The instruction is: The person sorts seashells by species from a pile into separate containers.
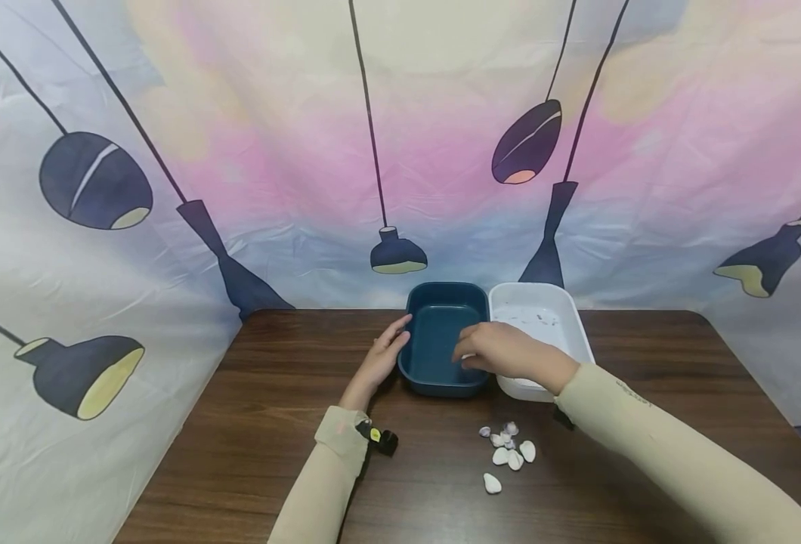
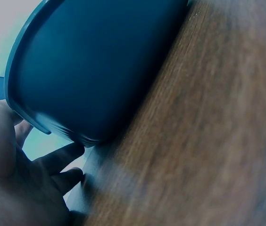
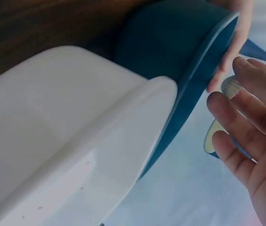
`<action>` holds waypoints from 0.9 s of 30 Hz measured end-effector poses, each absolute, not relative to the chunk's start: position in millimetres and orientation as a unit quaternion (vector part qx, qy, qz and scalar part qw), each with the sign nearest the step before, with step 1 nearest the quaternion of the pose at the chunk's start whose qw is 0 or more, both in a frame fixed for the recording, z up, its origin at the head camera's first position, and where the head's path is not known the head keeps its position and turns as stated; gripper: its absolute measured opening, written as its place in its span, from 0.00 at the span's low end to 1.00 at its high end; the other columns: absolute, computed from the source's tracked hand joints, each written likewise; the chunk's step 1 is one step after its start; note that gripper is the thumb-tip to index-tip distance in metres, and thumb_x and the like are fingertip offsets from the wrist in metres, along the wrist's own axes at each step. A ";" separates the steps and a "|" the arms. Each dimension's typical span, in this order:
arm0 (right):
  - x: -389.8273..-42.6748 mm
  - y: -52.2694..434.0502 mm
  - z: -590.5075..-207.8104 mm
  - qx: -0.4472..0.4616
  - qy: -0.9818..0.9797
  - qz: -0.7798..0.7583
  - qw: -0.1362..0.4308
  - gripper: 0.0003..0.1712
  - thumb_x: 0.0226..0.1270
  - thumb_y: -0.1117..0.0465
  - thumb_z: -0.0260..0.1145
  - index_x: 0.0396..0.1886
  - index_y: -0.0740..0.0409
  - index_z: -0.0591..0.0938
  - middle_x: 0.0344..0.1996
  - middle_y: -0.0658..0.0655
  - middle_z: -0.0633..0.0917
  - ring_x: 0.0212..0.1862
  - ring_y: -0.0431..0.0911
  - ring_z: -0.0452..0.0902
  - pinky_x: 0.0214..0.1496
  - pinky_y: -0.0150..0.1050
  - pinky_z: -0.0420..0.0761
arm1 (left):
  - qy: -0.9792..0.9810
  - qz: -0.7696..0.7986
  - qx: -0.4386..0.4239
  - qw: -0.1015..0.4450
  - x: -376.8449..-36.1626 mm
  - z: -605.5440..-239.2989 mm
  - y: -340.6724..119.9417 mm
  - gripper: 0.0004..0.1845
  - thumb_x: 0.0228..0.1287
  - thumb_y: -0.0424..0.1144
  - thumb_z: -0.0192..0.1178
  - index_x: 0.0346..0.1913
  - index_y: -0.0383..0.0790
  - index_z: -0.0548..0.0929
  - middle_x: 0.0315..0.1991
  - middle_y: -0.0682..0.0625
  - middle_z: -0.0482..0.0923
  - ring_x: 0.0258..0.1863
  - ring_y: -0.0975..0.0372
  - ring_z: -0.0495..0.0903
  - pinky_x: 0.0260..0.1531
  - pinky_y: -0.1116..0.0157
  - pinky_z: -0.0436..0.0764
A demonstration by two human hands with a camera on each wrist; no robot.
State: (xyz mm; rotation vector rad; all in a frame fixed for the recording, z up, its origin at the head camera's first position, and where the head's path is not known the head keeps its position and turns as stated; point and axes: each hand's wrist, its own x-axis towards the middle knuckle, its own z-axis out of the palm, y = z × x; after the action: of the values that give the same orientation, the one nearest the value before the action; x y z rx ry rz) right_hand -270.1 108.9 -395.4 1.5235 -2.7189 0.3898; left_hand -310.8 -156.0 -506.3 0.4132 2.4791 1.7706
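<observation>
A small pale ribbed seashell (image 3: 230,87) is pinched between the thumb and fingers of my right hand (image 1: 499,349), which is over the dark teal tub (image 1: 444,389). In the head view that shell is hidden by the hand. My left hand (image 1: 378,361) rests against the teal tub's left side, its fingers extended; the left wrist view has these fingers (image 2: 60,160) at the tub's outer wall. Right beside the teal tub stands a white tub (image 1: 580,332), partly covered by my right hand and forearm. Small dark specks lie on its bottom.
In front of the tubs, several white and purplish shells (image 1: 514,459) lie in a loose group on the brown wooden table (image 1: 292,378). One white shell (image 1: 492,483) sits apart, nearer me. A cloth printed with lamps (image 1: 271,136) hangs behind the table's back edge.
</observation>
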 end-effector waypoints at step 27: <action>-301.8 70.5 -421.7 0.451 -0.887 0.097 -0.018 0.12 0.67 0.67 0.67 0.48 0.55 0.88 0.41 0.54 0.81 0.41 0.45 0.80 0.44 0.39 0.82 | 0.803 0.582 0.124 0.041 -308.1 -503.5 -153.3 0.25 0.79 0.50 0.45 0.74 0.54 0.65 0.74 0.46 0.62 0.73 0.50 0.58 0.70 0.41 0.25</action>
State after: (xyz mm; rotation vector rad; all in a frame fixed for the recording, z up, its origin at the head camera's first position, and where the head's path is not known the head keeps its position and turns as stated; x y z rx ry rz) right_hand -301.8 70.5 -421.7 1.4324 -2.8207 0.3079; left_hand -308.1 -153.3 -503.5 0.3782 2.4578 1.7818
